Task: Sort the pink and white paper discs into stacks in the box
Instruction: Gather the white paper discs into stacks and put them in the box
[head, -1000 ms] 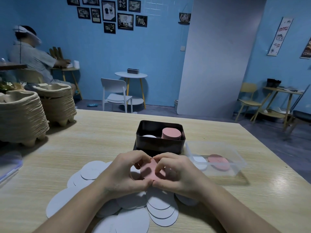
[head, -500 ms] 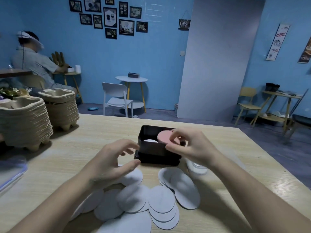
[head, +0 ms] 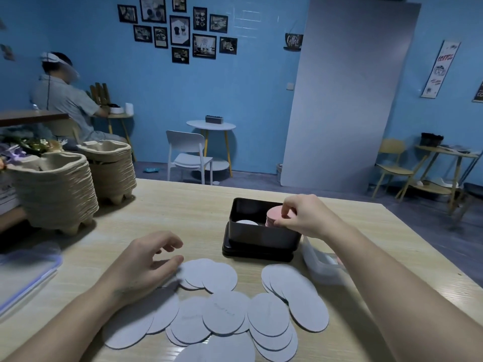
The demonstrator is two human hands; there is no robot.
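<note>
Hands are well apart. The right hand reaches over the right end of the black box. Its thumb and fingertips curl onto the right edge of the pink disc, which lies on top of the pink stack. The pink stack stands in the right half of the box and rises to about rim level. A white disc lies lower in the left half of the box, beside the pink stack. The box stands on a black lid, which rests on the wooden table.

The left hand is above the table, left of the box, palm down, fingers loosely curled, nothing held. Its thumb tip is at the edge of the loose white discs; contact cannot be confirmed.

The loose white discs lie overlapped on the table on the near side of the box, between the two forearms.

A clear plastic container stands just beside the box on the right, partly hidden by the right forearm. Two stacks of pulp trays stand at the far left of the table.
</note>
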